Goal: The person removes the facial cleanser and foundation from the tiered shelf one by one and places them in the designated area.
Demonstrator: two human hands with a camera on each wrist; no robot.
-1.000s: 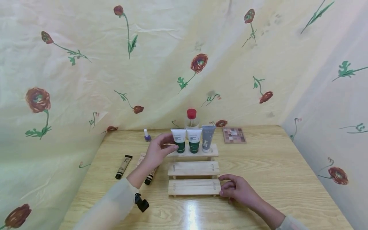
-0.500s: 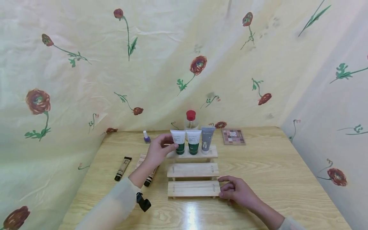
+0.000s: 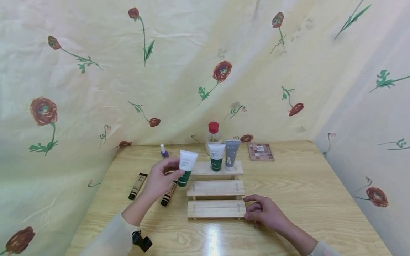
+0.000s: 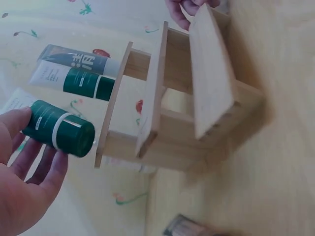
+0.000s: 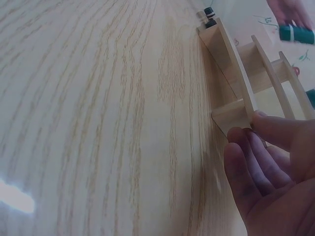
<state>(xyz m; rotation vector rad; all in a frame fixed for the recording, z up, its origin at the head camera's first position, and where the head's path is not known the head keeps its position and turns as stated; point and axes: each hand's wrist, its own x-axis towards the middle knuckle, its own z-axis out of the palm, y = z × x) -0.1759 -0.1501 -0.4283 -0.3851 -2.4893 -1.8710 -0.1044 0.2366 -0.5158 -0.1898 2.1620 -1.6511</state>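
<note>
In the head view my left hand [image 3: 161, 177] pinches a white and green squeeze tube [image 3: 187, 168], its cap down, off the left end of the top step of a wooden three-step rack [image 3: 215, 208]. The left wrist view shows thumb and fingers around the tube [image 4: 59, 127], apart from the rack. A second white and green tube [image 3: 216, 156] and a grey tube [image 3: 231, 154] stand on that top step. With thumb and curled fingers, my right hand [image 3: 267, 213] grips the right end of the lowest step; the right wrist view shows the thumb against its edge.
Left of the rack lie two beige tubes with black caps, one [image 3: 137, 186] farther out and one [image 3: 168, 193] near my left wrist. A purple nail polish bottle [image 3: 164, 153] stands behind. At the back are a red-capped clear bottle [image 3: 213, 133] and an eyeshadow palette [image 3: 261, 151].
My left hand has lifted the left white and green tube off the top step and moved it left and toward me, tilting it. The right hand has stayed at the rack.
</note>
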